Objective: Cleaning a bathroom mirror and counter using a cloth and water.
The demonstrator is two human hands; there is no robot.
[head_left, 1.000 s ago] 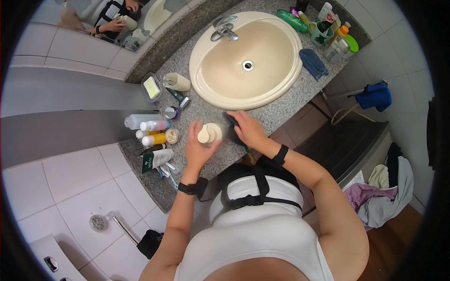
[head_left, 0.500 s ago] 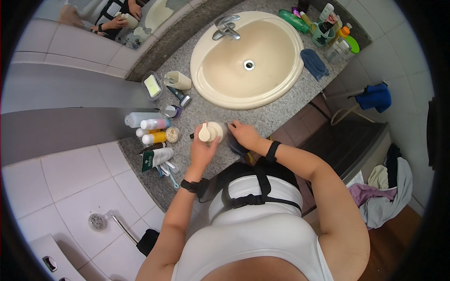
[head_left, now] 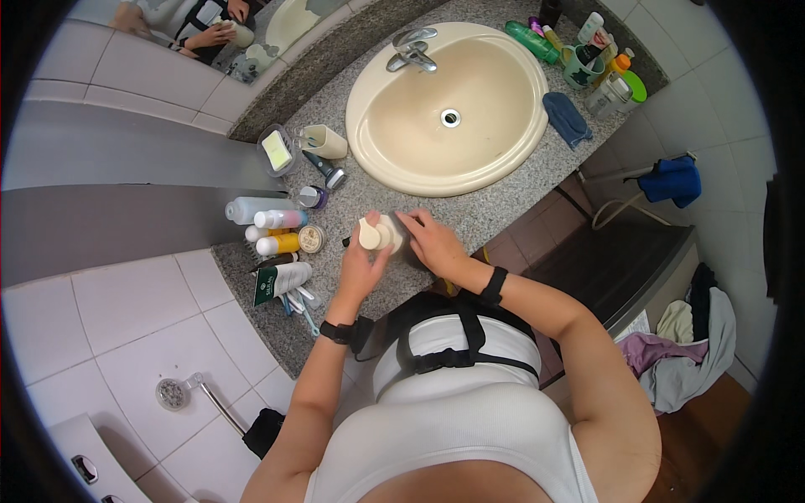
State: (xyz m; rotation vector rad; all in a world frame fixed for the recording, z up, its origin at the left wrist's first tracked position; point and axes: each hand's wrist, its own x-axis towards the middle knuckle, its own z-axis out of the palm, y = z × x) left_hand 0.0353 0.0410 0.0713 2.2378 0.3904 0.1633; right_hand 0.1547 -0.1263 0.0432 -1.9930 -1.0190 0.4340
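Observation:
My left hand point(head_left: 364, 261) is closed around a cream pump bottle point(head_left: 387, 232), seen from above over the granite counter, its pump head toward the left. My right hand point(head_left: 437, 247) is at the bottle's right side, fingertips against it. Under those fingers shows a dark grey, cloth-like piece point(head_left: 401, 225), pressed to the bottle; most of it is hidden by the hand. In the mirror point(head_left: 218, 38) at upper left, a reflection repeats both hands around the pale bottle.
An oval cream sink point(head_left: 369, 151) lies beyond my hands. On the left stand a soap dish point(head_left: 277, 152), a shaver point(head_left: 327, 170) and several bottles. A blue folded cloth point(head_left: 567, 120) and a toiletry cup point(head_left: 582, 68) are at the right. The granite counter's edge point(head_left: 537, 205) runs before me.
My right hand has moved slightly up and left along the bottle, taking the dark grey cloth with it. The left hand still holds the bottle in nearly the same place.

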